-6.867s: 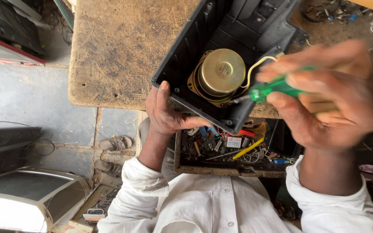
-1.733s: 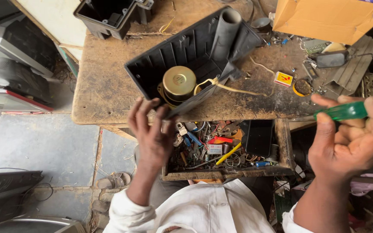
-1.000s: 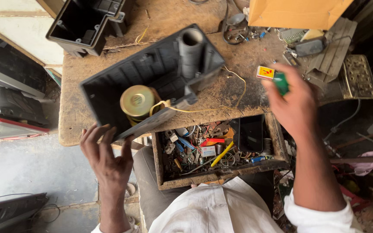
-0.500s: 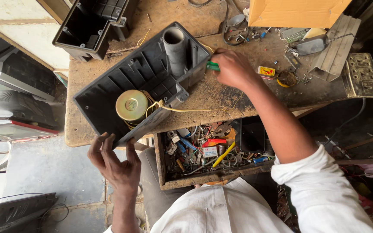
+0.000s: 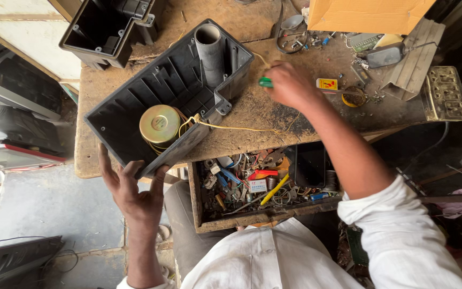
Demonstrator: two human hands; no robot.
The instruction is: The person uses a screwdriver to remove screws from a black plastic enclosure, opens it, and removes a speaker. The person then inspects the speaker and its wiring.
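We are at the repositioning step on the black plastic housing [image 5: 161,101], which lies open side up on the tabletop [image 5: 274,115], its lower corner overhanging the near edge. Our left hand [image 5: 132,190] is spread open beneath that corner, fingers touching the rim, gripping nothing. Our right hand [image 5: 290,83] is closed around a green-handled screwdriver [image 5: 266,82] just beside the housing's right wall.

The next move likely calls for steadying the housing before bringing the tool tip inside, clear of the yellow wires [image 5: 231,127] from the round brass-coloured speaker magnet [image 5: 159,124].

Half a second ago the right hand sat closer against the housing; it has since drawn slightly right.
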